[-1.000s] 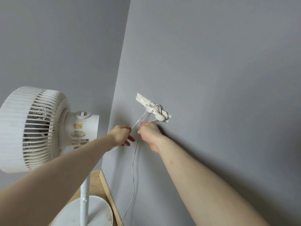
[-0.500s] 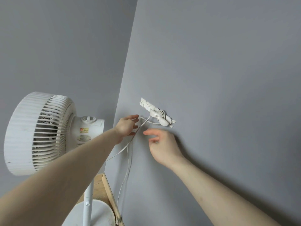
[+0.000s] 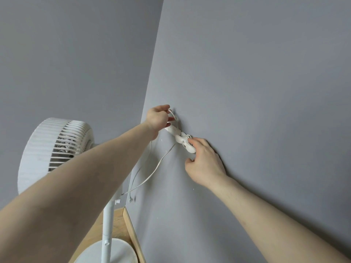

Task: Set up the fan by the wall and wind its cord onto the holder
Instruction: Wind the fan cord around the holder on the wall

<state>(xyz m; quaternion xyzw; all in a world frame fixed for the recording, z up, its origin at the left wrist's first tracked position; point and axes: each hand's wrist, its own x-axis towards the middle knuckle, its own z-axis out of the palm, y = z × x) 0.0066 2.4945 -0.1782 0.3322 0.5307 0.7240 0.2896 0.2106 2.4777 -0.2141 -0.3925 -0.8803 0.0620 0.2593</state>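
A white pedestal fan (image 3: 57, 149) stands in the corner at the left, partly hidden by my left forearm. A white holder (image 3: 180, 138) is fixed to the grey wall, with cord wound on its lower part. My left hand (image 3: 158, 118) is above the holder's upper end and pinches a loop of the white cord (image 3: 161, 162). The cord hangs slack below toward the fan. My right hand (image 3: 205, 160) rests against the wall, its fingers on the holder's lower end.
Two grey walls (image 3: 247, 73) meet in a corner behind the fan. The fan's pole (image 3: 107, 224) and round base (image 3: 117, 251) stand on a wooden floor (image 3: 114, 219) with a wooden skirting strip along the wall.
My left hand has risen from below the holder to above it, carrying a cord loop. My right hand has moved up onto the holder's lower end. The view has shifted left.
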